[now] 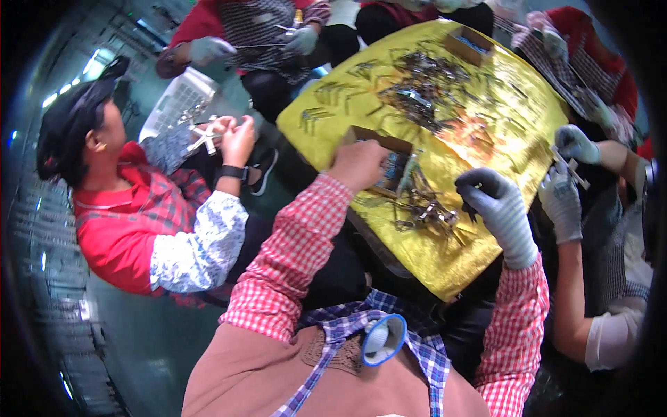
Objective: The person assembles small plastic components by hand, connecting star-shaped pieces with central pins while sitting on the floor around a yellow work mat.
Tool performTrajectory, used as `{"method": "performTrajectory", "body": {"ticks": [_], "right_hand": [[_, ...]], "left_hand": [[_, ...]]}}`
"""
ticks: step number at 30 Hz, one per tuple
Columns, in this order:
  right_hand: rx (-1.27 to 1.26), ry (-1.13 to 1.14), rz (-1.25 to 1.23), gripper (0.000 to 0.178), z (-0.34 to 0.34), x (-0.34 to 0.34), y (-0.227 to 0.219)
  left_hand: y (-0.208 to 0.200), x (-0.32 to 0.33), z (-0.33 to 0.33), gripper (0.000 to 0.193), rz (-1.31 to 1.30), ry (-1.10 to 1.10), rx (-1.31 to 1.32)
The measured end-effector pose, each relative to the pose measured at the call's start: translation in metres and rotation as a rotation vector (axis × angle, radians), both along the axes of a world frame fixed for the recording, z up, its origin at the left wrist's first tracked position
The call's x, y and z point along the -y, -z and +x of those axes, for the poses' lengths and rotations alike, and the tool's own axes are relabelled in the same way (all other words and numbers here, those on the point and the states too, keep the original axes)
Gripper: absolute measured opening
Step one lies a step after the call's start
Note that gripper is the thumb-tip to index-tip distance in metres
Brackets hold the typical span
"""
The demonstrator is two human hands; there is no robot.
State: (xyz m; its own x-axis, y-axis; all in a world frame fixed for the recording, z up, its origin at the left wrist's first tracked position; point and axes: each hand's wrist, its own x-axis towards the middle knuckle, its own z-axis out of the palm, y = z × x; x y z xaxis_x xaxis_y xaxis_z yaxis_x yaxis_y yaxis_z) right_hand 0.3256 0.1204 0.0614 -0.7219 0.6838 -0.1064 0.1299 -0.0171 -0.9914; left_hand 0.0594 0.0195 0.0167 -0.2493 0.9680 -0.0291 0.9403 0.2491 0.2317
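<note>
My left hand [358, 165] is bare and rests at a small cardboard box [403, 147] that holds small blue pieces. Its fingers are curled together over the near left side, and their tips are hidden. My right hand [492, 198] wears a grey-white knit glove with dark fingers. Those fingers are bent closed above the table's right part; a tiny bright spot shows between them, too small to name. Between my hands lies a loose heap of thin dark metal parts [427, 208], just right of the box.
A yellow cloth [445, 267] covers the table. Farther back lie a large pile of metal parts [424, 87] and a second box [469, 45]. At left, a person [132, 201] handles white metal pieces near a white basket [177, 101]. Gloved co-workers' hands [561, 198] work at right.
</note>
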Motion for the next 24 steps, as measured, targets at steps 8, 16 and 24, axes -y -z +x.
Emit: {"method": "performTrajectory", "body": {"ticks": [8, 16, 24], "right_hand": [[-0.044, 0.054, -0.101, 0.017, -0.004, 0.009, 0.0], [-0.07, 0.155, 0.043, 0.021, -0.026, 0.015, -0.002], [-0.051, 0.133, 0.194, 0.021, -0.021, 0.022, 0.004]], "left_hand": [[-0.015, 0.01, 0.01, 0.013, 0.315, -0.031, 0.387], [-0.06, 0.029, 0.049, 0.016, 0.135, -0.004, 1.407], [-0.053, 0.02, 0.051, 0.014, 0.167, 0.002, 1.44]]}}
